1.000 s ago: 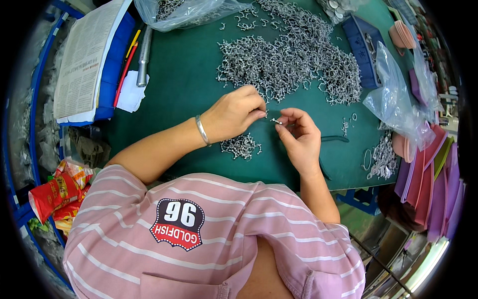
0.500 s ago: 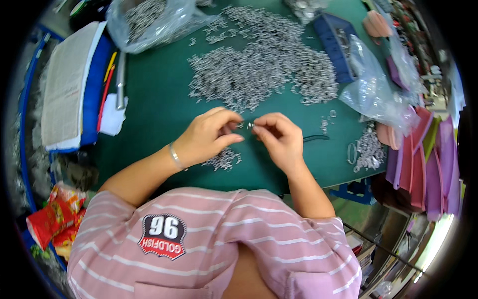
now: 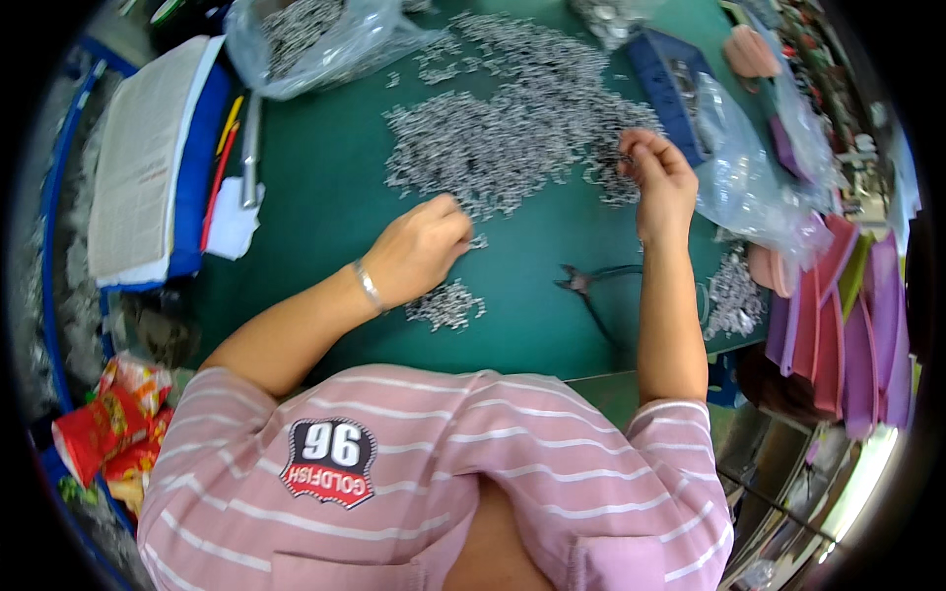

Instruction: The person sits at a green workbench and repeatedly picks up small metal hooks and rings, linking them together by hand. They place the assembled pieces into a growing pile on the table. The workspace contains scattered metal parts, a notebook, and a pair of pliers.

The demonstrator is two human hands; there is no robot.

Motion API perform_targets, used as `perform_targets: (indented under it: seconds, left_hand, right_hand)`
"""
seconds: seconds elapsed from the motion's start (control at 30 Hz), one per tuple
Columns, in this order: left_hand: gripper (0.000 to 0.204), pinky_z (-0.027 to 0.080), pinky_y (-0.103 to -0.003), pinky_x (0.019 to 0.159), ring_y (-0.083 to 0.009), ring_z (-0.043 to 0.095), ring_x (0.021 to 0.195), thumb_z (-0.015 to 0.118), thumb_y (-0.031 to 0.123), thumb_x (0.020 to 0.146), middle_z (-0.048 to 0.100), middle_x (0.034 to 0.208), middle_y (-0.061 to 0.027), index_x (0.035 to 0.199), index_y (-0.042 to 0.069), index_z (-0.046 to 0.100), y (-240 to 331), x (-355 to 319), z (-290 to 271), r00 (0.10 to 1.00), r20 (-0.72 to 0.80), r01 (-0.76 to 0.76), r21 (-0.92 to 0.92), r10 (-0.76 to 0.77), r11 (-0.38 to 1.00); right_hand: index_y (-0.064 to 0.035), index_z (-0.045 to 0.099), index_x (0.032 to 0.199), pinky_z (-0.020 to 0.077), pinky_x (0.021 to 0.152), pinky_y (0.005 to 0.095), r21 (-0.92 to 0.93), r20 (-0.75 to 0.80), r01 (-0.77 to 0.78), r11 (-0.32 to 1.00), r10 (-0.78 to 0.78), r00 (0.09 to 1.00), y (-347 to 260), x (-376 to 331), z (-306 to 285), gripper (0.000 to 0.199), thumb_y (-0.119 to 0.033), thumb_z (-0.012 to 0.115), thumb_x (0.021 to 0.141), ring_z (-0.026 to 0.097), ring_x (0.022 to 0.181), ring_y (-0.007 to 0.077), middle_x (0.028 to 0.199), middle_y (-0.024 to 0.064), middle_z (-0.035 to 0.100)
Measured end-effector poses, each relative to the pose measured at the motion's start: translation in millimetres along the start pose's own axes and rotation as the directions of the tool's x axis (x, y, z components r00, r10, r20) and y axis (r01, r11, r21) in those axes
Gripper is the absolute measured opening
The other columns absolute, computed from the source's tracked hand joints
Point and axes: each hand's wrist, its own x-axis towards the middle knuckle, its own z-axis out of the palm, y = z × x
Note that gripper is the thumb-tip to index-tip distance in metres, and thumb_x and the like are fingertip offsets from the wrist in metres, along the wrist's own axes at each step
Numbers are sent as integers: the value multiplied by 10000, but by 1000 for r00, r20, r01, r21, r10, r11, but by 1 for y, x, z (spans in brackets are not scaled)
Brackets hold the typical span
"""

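My left hand (image 3: 422, 246), a metal bangle on its wrist, is closed over the green table. A small shiny metal piece (image 3: 478, 241) shows at its fingertips; its exact kind is too small to tell. Just below that hand lies a small heap of metal pieces (image 3: 446, 306). My right hand (image 3: 660, 177) is over the right edge of the large pile of small metal parts (image 3: 493, 148), thumb and fingers pinched together. Whatever is between those fingertips cannot be made out. Dark-handled pliers (image 3: 579, 282) lie on the table between my forearms.
A plastic bag of metal parts (image 3: 325, 59) stands at the far left. A blue bin (image 3: 662, 74) and a clear plastic bag (image 3: 744, 158) lie at the right, above another small heap (image 3: 734, 298). Papers (image 3: 148, 167) and pens (image 3: 219, 182) occupy the left side.
My right hand has left the left hand and moved right and away to the large pile, uncovering the pliers. My left hand has turned and closed more, staying near the small heap.
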Motion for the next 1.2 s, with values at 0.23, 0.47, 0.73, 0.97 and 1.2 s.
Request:
perform_targets:
  seconds: [0.23, 0.47, 0.73, 0.97, 1.2]
  left_hand:
    - [225, 487, -371, 653, -292, 585, 770, 694, -15, 702, 545, 899, -110, 894, 25, 585, 3, 3, -9, 996, 28, 82, -30, -81, 996]
    - [263, 481, -371, 688, -290, 575, 812, 724, 13, 678, 532, 889, -99, 911, 47, 606, 6, 2, -4, 998, 17, 54, 37, -55, 998]
    - [193, 481, -374, 684, -296, 571, 813, 712, 30, 701, 529, 884, -116, 857, 43, 599, 1, 8, 5, 998, 66, -22, 95, 16, 995]
    - [101, 508, -314, 640, -242, 626, 730, 662, 2, 778, 595, 808, -98, 861, 8, 606, 3, 5, -5, 991, 0, 129, -119, -130, 984]
    - [106, 543, -239, 661, -147, 664, 756, 624, 53, 873, 660, 855, -91, 899, -49, 626, 16, -1, -21, 786, 257, 569, -655, -562, 497]
  right_hand:
    - [-12, 634, 919, 473, 753, 374, -361, 657, 628, 689, -290, 696, 21, -103, 74, 190, -4, 670, 732, 559, 876, 307, 929, 108, 573]
    - [-20, 598, 951, 471, 753, 386, -458, 560, 505, 732, -203, 803, 24, -108, 68, 216, 1, 660, 744, 560, 870, 317, 908, 122, 565]
    - [-31, 621, 909, 466, 742, 380, -481, 554, 563, 672, -265, 789, 25, -109, 65, 202, 11, 675, 719, 550, 852, 304, 892, 108, 569]
    - [-28, 605, 859, 459, 700, 392, -514, 508, 607, 606, -356, 785, 32, -111, 64, 156, -7, 678, 723, 536, 814, 305, 880, 97, 566]
    - [-28, 599, 849, 460, 688, 392, -499, 543, 596, 629, -309, 781, 25, -111, 66, 131, -26, 674, 742, 538, 802, 302, 855, 98, 559]
